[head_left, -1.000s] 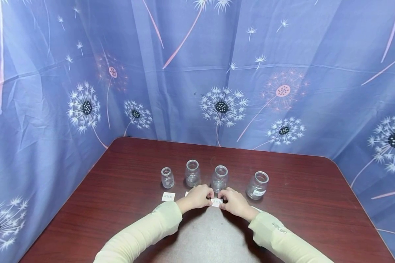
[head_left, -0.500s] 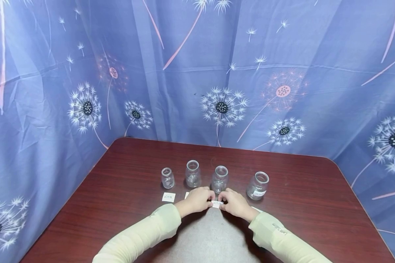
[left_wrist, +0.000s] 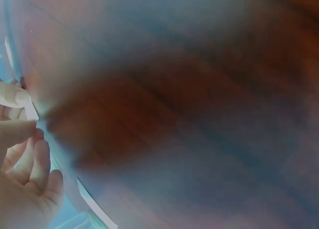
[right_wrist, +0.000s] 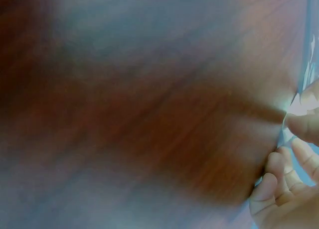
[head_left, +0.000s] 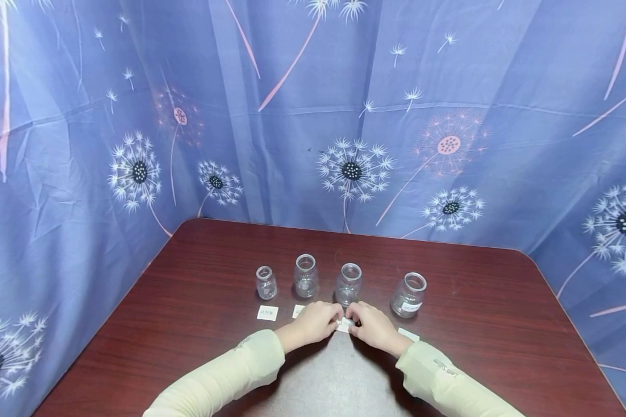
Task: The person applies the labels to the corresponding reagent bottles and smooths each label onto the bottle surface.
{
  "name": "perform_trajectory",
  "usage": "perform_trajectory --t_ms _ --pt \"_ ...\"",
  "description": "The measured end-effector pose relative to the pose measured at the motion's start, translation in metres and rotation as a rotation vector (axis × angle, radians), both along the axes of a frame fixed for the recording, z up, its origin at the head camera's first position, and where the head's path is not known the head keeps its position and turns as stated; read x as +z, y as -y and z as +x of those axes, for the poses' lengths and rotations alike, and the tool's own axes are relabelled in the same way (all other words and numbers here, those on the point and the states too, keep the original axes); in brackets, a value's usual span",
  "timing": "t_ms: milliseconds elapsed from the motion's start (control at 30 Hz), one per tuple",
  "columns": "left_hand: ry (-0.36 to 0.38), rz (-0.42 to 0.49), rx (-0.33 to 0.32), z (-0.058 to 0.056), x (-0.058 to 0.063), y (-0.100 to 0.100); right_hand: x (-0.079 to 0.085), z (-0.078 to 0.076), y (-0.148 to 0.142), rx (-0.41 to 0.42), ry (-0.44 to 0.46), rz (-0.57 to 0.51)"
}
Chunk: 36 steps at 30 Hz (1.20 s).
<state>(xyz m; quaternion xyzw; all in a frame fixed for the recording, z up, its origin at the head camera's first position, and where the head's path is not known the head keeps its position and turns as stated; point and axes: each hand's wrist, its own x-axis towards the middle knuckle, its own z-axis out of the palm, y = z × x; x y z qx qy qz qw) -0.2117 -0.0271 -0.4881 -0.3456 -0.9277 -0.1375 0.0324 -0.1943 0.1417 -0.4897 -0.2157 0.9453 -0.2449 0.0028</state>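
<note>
The small white label (head_left: pixel 344 326), faintly marked and partly covered, was between the left hand (head_left: pixel 316 323) and right hand (head_left: pixel 374 329), each grip pinching one end, just near of the third glass jar (head_left: pixel 348 284) from the left

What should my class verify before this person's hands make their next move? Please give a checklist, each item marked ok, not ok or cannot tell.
1. All four glass jars upright: ok.
2. Middle white slip held on both sides: ok, between the left hand and right hand.
3. Writing on that slip legible: not ok, too small and partly covered.
4. That slip lifted clear of the table: cannot tell.
5. Rightmost jar labelled: ok, a white label shows on its front.
6. Second slip from the left fully in view: not ok, the left hand covers part.
</note>
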Motion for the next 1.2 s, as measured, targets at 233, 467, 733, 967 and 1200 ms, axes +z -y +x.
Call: perform_trajectory --t_ms 233,467,733,967,1200 --pt "-0.011 0.091 -0.007 0.002 0.000 -0.001 -0.001 0.000 -0.001 -0.006 -0.038 -0.014" --pt "0.037 0.217 -0.020 0.000 0.001 0.001 0.005 0.000 -0.007 0.036 -0.018 -0.129" --pt "0.127 0.331 0.014 -0.002 0.004 0.005 0.015 0.002 -0.017 0.080 0.073 -0.297" --pt "0.193 0.417 -0.010 -0.001 0.001 0.004 0.017 0.005 -0.021 -0.003 0.214 -0.447" --pt "0.203 0.494 -0.021 0.001 0.000 -0.001 0.031 0.014 -0.017 -0.033 0.265 -0.559"
